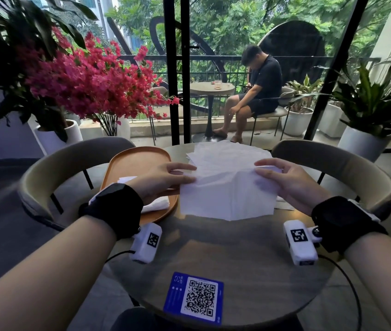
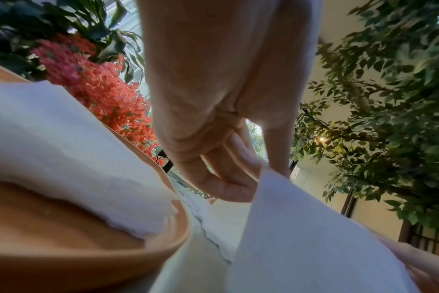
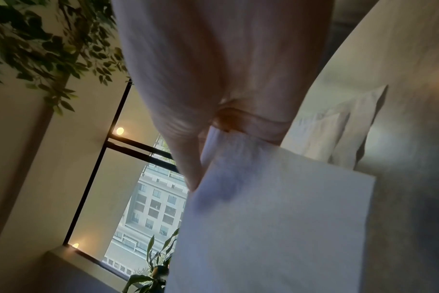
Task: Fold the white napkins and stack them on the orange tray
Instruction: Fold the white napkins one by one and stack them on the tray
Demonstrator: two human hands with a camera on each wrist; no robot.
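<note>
A round grey table (image 1: pixel 225 259) is seen, ringed by curved chair backs (image 1: pixel 65 163) on the left and right. On the far left part of the table an orange tray (image 1: pixel 137 161) is set; a folded white napkin (image 1: pixel 156 205) is lying in its near end, partly hidden by the left wrist, and is shown up close in the left wrist view (image 2: pixel 70 150). A loose pile of unfolded napkins (image 1: pixel 225 151) is spread on the far middle of the table, just right of the tray. One white napkin (image 1: pixel 228 194) is held up over the table centre, its lower part hanging down toward the surface. Its upper left edge is pinched by the left hand (image 1: pixel 163 180), thumb against curled fingers (image 2: pixel 228 174). Its upper right edge is pinched by the right hand (image 1: pixel 290 182), the sheet being clamped between thumb and fingers (image 3: pixel 186 158). A further bit of napkin (image 1: pixel 284 206) is seen on the table under the right hand. A blue card with a QR code (image 1: pixel 194 298) is lying at the near edge; its small print cannot be read. Square coded markers are carried on the white wrist cameras (image 1: pixel 298 242). Pink flowers (image 1: pixel 89 77) are standing far left.
</note>
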